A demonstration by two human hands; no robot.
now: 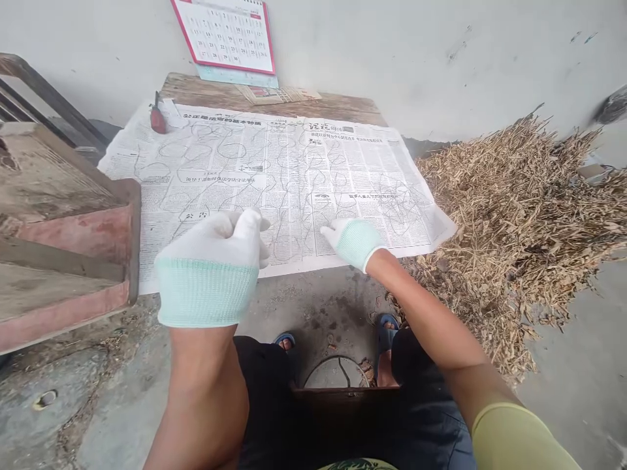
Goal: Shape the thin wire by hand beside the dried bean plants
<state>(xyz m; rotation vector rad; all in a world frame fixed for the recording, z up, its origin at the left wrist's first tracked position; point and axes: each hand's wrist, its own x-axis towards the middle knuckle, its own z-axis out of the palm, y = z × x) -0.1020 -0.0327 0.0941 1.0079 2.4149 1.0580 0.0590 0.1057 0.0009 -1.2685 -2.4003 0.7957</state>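
The gloves are white with mint-green cuffs, the newspaper black-printed white, the dry stalks straw-brown.

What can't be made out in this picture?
In the head view:
Left hand, white knitted glove, mint cuff: anything gripped would be hidden by its fingers.
Right hand, gloved alike: most fingers hidden beneath its back.
Rectangular white printed newspaper: body text too small to read.
Rectangular white calendar, red border: top cut off by upper edge.

Thin dark strands are lying in loose loops and wavy lines across a printed newspaper, bunching into a denser tangle toward its right; the newspaper is covering most of a wooden tabletop.
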